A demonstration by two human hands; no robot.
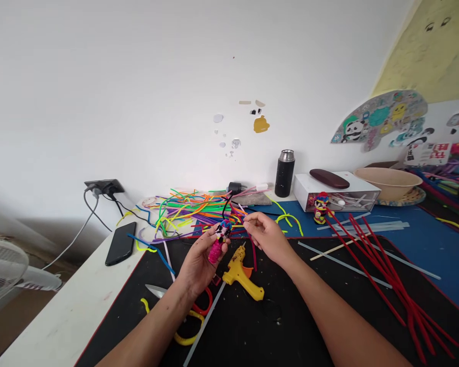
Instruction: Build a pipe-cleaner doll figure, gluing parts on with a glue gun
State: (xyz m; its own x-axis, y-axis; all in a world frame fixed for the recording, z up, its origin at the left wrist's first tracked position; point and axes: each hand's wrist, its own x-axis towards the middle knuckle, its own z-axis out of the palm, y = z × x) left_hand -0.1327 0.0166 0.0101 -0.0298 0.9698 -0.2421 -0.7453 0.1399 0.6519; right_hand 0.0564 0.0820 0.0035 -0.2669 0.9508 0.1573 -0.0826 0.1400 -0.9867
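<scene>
My left hand (201,255) is closed around a small pipe-cleaner figure (216,250) with a pink body and a blue and red top, held upright. To its right, my right hand (265,234) has its fingers pinched together, beside a thin pinkish-red stem; what they hold, if anything, is too small to make out. Below the hands, a yellow glue gun (240,275) lies on the black mat (283,331), with a clear glue stick (204,326) at its rear. Scissors with red and yellow handles (189,339) lie partly under my left forearm.
Colourful pipe cleaners (191,209) are piled behind the hands. A black bottle (285,173), white box (300,191) and second figure (321,208) stand at the back. Red stems (396,285) and glue sticks lie right. A phone (121,243) and fan (7,270) are left.
</scene>
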